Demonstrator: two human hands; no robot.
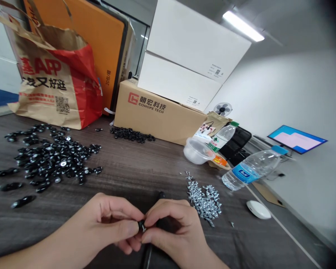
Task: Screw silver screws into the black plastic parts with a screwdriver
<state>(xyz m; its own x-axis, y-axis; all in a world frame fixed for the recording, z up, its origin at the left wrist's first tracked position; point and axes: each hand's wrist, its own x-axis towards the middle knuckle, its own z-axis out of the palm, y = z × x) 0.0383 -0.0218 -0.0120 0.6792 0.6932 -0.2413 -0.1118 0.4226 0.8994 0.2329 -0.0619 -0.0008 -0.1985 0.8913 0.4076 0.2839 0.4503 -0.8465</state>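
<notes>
Pinching a small black piece [141,225] from its left side in the head view, the left hand [109,228] has thumb and forefinger closed on it; the right hand [177,228] pinches at its other side, tips nearly meeting the left's. A bright metal bit shows between them, though whether the right fingertips grip that bit or the black piece itself cannot be told. A dark rod [148,257] lies below, partly hidden by the hands.

Beyond the left hand, to its left, spreads a heap of glossy black parts [56,158]; ahead of both hands, by the carton [159,114], sits a smaller dark pile [132,135]. Just past the right hand, to its right, lie loose silver screws [205,204].

The step in hand looks like fitting metal to the black piece. The next move seems to call for a steady left pinch and fine, well-aligned right fingertips.
</notes>
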